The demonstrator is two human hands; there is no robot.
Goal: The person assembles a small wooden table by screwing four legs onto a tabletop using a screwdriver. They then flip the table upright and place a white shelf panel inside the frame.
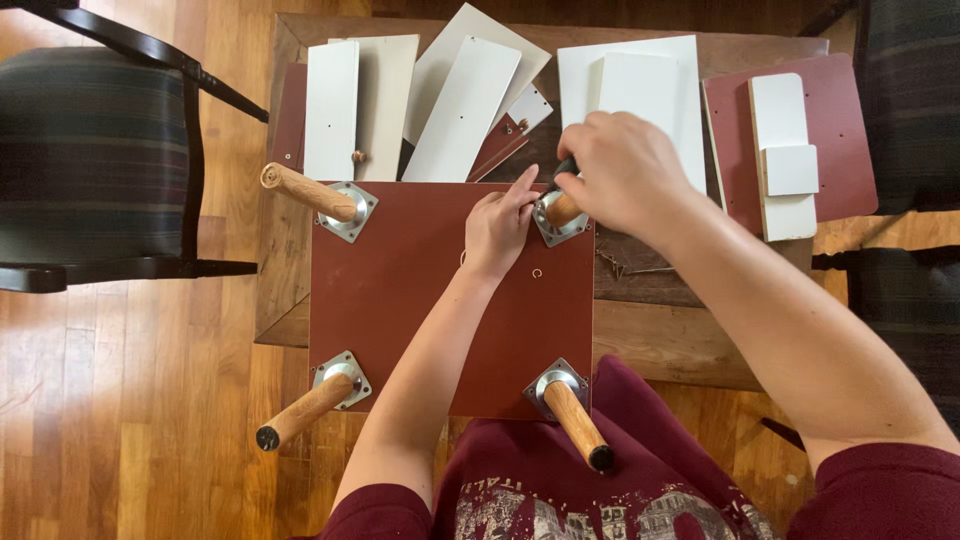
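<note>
Right hand closed over the top of a wooden leg at the far right corner of the reddish-brown board, fingers curled tight around it and around a dark handle only partly visible. Left hand flat on the board just beside, fingertips loosely spread and touching the silver mounting plate under that leg. Three other legs at the remaining corners, tilted outward. Board resting on the near edge of the wooden table; white panels along the table's far edge.
</note>
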